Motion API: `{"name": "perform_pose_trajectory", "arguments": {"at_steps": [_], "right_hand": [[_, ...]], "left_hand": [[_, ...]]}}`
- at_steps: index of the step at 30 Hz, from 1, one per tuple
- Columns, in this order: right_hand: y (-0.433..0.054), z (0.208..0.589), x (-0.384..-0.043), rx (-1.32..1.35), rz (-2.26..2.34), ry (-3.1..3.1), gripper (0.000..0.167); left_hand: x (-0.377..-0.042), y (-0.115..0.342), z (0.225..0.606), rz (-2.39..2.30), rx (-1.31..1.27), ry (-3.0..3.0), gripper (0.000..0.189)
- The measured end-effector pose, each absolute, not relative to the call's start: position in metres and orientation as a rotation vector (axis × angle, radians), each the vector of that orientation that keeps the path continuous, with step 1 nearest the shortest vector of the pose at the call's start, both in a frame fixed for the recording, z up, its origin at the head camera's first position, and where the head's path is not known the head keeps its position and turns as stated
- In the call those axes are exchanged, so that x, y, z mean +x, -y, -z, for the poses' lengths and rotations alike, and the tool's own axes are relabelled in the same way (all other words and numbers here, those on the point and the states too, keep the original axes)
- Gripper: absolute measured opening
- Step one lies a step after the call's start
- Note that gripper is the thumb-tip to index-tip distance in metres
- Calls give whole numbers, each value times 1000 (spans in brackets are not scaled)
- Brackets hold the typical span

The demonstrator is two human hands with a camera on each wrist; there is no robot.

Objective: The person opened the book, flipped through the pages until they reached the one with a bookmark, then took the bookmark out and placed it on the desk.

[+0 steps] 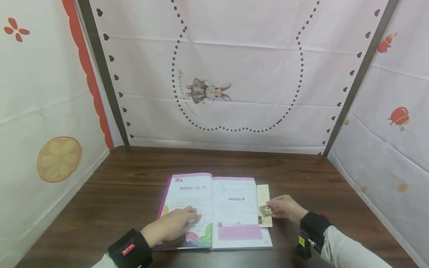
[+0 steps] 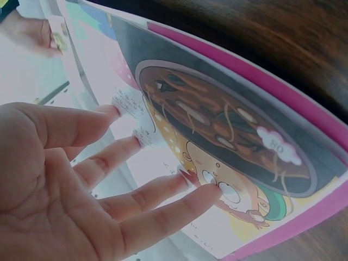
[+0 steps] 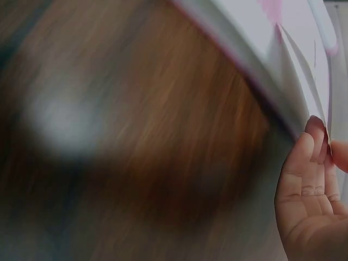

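Observation:
An open picture book [image 1: 234, 212] with pink page edges lies on the table in the head view. My left hand [image 1: 175, 225] is over its left page, fingers spread and nearly straight. In the left wrist view the fingertips of that hand [image 2: 109, 185] overlap a drawn child's face and printed text, close to a large bowl illustration [image 2: 217, 130]. At the book's right edge, my right hand [image 1: 286, 207] pinches a cream bookmark card [image 1: 263, 193] with a green picture between thumb and fingers. The right wrist view shows that hand [image 3: 312, 190] beside the pages, gripping the card's thin edge.
The dark wooden table [image 1: 214, 160] extends around the book. Printed cloth walls stand at the back [image 1: 234, 111], the left [image 1: 50, 93] and the right [image 1: 385, 149]. Black bands wrap both wrists, the right one carrying a small device [image 1: 303, 245].

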State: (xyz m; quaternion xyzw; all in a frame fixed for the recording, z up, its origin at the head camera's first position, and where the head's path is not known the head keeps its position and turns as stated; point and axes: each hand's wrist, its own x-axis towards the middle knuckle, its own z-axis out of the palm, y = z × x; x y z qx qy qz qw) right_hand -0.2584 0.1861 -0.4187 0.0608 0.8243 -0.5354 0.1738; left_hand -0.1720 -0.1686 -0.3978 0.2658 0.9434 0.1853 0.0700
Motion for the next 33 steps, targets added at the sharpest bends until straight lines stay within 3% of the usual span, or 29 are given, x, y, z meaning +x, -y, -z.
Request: {"name": "perform_pose_trajectory", "arguments": {"at_steps": [16, 33], "right_hand": [[-233, 424, -259, 190, 1463, -2351, 36], [-232, 425, -259, 65, 1222, -2722, 12]], "left_hand": [[-175, 168, 401, -552, 804, -2847, 34], [-175, 169, 402, -601, 754, -2827, 36]]}}
